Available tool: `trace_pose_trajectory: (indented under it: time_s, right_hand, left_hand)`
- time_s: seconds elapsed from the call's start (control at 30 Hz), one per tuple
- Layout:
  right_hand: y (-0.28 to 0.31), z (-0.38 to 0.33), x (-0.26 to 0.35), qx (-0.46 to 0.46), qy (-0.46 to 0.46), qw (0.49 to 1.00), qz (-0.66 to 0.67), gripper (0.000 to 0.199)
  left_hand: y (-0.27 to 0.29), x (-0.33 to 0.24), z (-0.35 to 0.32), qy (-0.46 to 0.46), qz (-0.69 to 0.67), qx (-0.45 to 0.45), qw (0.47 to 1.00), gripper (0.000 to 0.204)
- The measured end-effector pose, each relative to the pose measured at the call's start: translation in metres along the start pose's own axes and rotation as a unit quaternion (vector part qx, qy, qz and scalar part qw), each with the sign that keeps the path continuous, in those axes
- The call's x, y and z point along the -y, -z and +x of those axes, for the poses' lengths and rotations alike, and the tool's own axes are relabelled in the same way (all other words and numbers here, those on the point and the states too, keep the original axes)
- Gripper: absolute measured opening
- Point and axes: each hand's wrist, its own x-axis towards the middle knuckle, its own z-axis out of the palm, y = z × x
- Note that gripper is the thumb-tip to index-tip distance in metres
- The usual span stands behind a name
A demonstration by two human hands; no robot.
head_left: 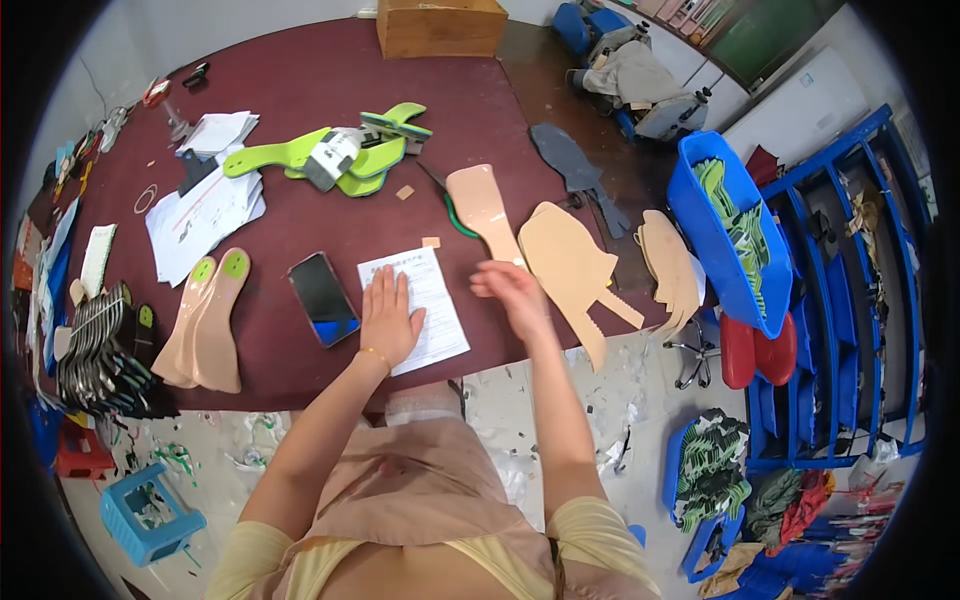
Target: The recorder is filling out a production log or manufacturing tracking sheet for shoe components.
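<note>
The person stood at the dark red counter (pixel 300 80) with the left hand (pixel 388 318) lying flat and open on a white printed sheet (pixel 432 300), pressing it down; nothing was gripped in it. The right hand (pixel 512 290) was blurred above the counter edge, just right of the sheet and close to the tan leather upper piece (pixel 572 265). I could not tell if its fingers were closed or loose, and it seemed to hold nothing.

Just left of the left hand lay a dark phone (pixel 323 297), and further left a pair of beige insoles with green heel spots (pixel 205 318). Beyond the right hand a beige insole board (pixel 482 205) lay touching the tan piece, and further right more tan cut pieces (pixel 670 268) lay at the counter edge beside a blue bin (pixel 700 240) of green-striped parts. Far ahead of both hands lay lime green insoles (pixel 330 155).

To my judgement the work was at an early point: the leather pieces lay flat and separate, nothing was joined yet, and the sheet was only being checked or held.
</note>
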Motion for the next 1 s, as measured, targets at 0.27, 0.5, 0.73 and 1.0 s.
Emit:
trace_pose_trajectory:
  time_s: [0.27,0.5,0.73,1.0]
  right_hand:
    - [0.345,0.014,0.065,-0.501,0.184,0.722,-0.44,0.025]
    - [0.542,0.067,0.045,-0.311,-0.011,0.232,-0.922,0.033]
    - [0.579,0.066,0.038,-0.325,0.071,0.251,-0.909,0.04]
    - [0.443,0.069,0.086,-0.352,0.139,0.412,-0.829,0.024]
  left_hand:
    - [0.005,-0.025,0.012,0.032,0.046,0.036,0.998,0.066]
    - [0.016,-0.025,0.017,0.058,0.044,0.079,0.994,0.068]
    - [0.025,-0.021,0.02,0.06,0.038,0.073,0.995,0.069]
    - [0.019,-0.021,0.004,0.054,0.019,0.017,0.998,0.066]
